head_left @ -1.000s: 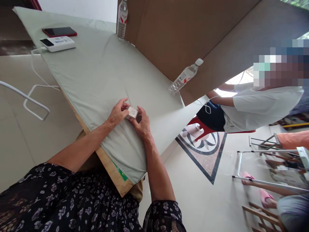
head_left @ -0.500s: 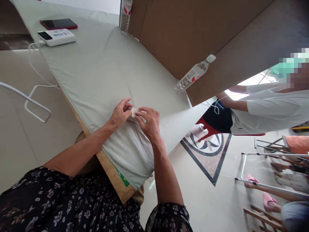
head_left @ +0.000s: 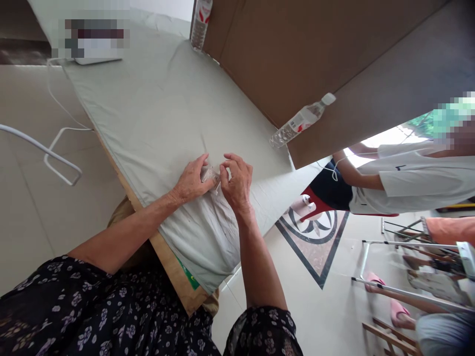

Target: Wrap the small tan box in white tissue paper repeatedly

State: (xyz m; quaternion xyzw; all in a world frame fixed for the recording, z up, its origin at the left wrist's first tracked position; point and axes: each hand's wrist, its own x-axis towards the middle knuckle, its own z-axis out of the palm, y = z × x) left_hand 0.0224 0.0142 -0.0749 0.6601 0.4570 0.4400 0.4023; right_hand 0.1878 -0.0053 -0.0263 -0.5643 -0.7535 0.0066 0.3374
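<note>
In the head view my left hand [head_left: 193, 179] is closed around a small whitish, partly see-through packet [head_left: 211, 179], low over the cloth-covered table. Its thumb lies along the near side of the packet, and the fingers hide the far side. My right hand [head_left: 236, 183] is just to the right, thumb and index finger drawn together close to the packet's right end. Whether a bit of the packet is in that pinch is too small to tell. The other fingers of this hand are bent and raised. Wrinkled pale cloth [head_left: 218, 227] lies beneath both wrists.
A clear plastic bottle [head_left: 302, 121] leans by a brown cardboard panel [head_left: 289, 54]; another bottle [head_left: 201, 24] stands farther back. A white device [head_left: 98, 54] with a cable lies far left, partly blurred out. A person in a white shirt [head_left: 404, 173] sits right, beyond the table edge.
My right hand has drawn slightly right, its fingers more curled. The packet now looks more spread out and crumpled, in my left hand. The whole view has shifted a little.
</note>
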